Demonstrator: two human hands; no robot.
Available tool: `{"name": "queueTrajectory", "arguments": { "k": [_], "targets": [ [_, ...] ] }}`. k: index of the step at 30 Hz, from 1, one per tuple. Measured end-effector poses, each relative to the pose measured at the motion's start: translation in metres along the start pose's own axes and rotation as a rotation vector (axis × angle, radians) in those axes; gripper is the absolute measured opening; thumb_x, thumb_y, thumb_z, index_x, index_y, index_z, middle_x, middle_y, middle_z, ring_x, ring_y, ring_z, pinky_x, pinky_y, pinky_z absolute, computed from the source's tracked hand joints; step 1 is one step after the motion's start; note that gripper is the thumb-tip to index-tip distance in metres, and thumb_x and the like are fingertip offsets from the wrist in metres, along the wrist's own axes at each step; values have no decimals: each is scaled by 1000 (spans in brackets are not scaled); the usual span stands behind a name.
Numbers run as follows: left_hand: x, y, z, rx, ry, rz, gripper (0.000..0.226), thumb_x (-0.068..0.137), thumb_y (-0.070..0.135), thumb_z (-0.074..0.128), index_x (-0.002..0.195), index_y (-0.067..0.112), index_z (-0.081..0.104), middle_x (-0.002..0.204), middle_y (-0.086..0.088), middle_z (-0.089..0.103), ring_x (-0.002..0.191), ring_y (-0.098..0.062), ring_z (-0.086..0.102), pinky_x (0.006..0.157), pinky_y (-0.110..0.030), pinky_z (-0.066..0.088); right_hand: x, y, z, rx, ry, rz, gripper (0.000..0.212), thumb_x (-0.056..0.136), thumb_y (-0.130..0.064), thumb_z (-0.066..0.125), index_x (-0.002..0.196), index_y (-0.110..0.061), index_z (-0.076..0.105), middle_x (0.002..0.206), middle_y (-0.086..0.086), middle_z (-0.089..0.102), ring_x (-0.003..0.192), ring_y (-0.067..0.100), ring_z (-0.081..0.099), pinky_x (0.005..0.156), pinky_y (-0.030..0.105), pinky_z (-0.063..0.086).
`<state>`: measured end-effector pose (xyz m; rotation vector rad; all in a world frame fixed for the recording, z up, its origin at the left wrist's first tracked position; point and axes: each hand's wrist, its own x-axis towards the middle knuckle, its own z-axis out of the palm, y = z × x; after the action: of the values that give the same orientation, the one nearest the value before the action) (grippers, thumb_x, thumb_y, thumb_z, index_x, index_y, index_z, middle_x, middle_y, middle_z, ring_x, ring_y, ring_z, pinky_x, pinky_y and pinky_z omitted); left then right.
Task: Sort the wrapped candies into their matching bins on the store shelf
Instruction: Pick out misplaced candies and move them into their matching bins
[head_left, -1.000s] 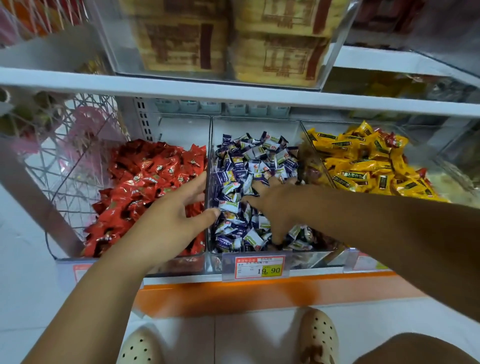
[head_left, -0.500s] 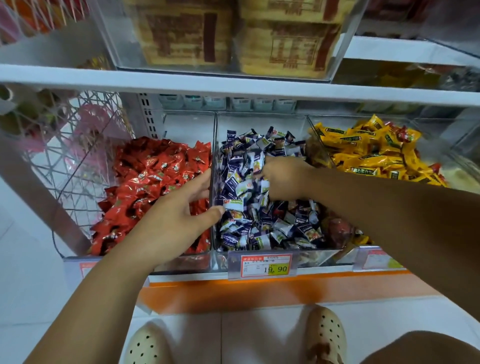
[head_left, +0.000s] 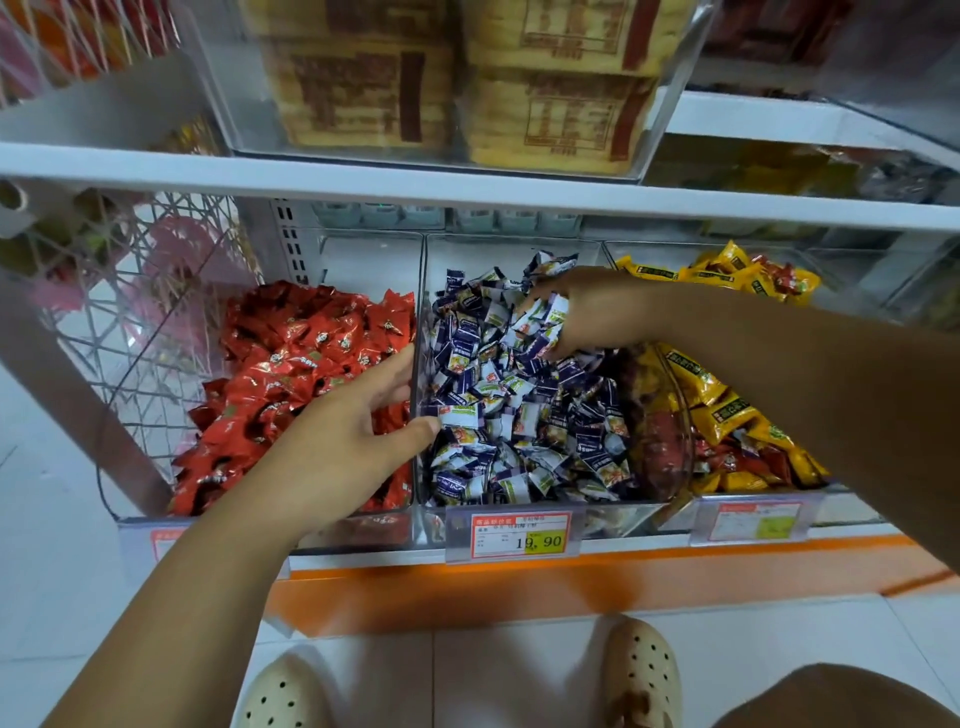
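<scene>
Three clear bins stand side by side on the low shelf. Red candies (head_left: 311, 374) fill the left one, blue-and-white candies (head_left: 519, 415) the middle one, and yellow candies (head_left: 727, 405) the right one. Some red pieces (head_left: 727, 460) lie mixed among the yellow ones. My left hand (head_left: 343, 441) straddles the clear wall (head_left: 418, 322) between the red and blue bins, thumb on the blue side and fingers on the red side. Deep at the back of the blue bin, my right hand (head_left: 592, 312) has its fingers curled down round a bunch of blue candies.
A white shelf board (head_left: 467, 182) overhangs the bins, with a clear box of yellow packets above it. A wire rack (head_left: 130, 312) stands to the left. A price tag (head_left: 511, 535) hangs on the middle bin's front. My feet in cream clogs stand on the tiled floor.
My right hand has swept from the front of the blue bin to its back, heaping blue candies there. My left hand has stayed on the dividing wall.
</scene>
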<state>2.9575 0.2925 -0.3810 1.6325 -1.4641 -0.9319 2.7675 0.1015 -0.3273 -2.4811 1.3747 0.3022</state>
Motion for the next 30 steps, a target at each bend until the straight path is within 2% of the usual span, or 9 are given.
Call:
{"name": "queueTrajectory", "arguments": {
  "k": [2,6,10,13,15,19,21,26,30],
  "targets": [
    [0,0,0,8,3,1,68,89,31,64,143,51,28,133,39,35,109,31,31,93,-6,24,-3,-11,3,47,-13,-27,82,81,-34,74,149,-24,29,72,2,65,57,13,55,56,24,42],
    [0,0,0,9,5,8,69,88,30,64,144,48,29,137,35,37,111,29,33,93,-6,26,-9,-34,7,68,-103,-85,91,78,-34,77,151,-20,25,120,4,63,94,13,62,79,27,52],
    [0,-1,-1,25,3,5,70,87,32,64,146,46,27,141,33,34,110,30,31,91,-6,26,-17,-43,16,82,-381,-82,85,76,-16,80,146,-15,33,62,1,64,51,11,59,53,27,55],
    [1,-1,-1,33,10,1,72,88,32,64,148,42,26,145,29,34,109,30,31,89,-5,26,-29,-40,16,-43,-588,-55,87,75,-31,81,146,-31,31,126,8,58,103,26,64,76,44,59],
    [1,0,0,27,13,-3,72,88,30,64,148,41,26,145,28,34,106,31,30,89,-3,25,-36,-31,3,42,-653,-57,71,78,-37,76,140,-41,41,154,-3,29,135,26,39,89,46,54],
    [0,1,0,37,17,-12,72,89,30,64,148,41,25,147,26,34,113,26,33,90,-3,24,-28,-10,-7,128,-299,-99,25,93,-16,62,114,-26,67,124,0,64,111,14,60,93,33,52],
    [-1,2,1,41,15,-13,72,89,30,64,148,41,25,147,26,33,112,26,31,92,-6,24,-20,-9,8,-60,-270,-94,33,92,-11,61,123,-23,63,131,2,60,113,16,58,95,31,47],
    [0,2,1,39,17,-18,72,89,31,64,148,42,25,145,26,35,114,25,32,97,-11,25,-13,-17,46,-340,-470,-66,97,81,-23,76,153,-31,10,157,6,7,135,33,33,94,36,43],
    [1,1,2,41,18,-8,72,89,31,64,148,42,25,138,34,34,106,33,30,87,3,24,-15,-18,62,-337,-339,-127,98,84,-13,70,153,-25,1,156,8,6,134,34,35,86,32,46]
  ]
}}
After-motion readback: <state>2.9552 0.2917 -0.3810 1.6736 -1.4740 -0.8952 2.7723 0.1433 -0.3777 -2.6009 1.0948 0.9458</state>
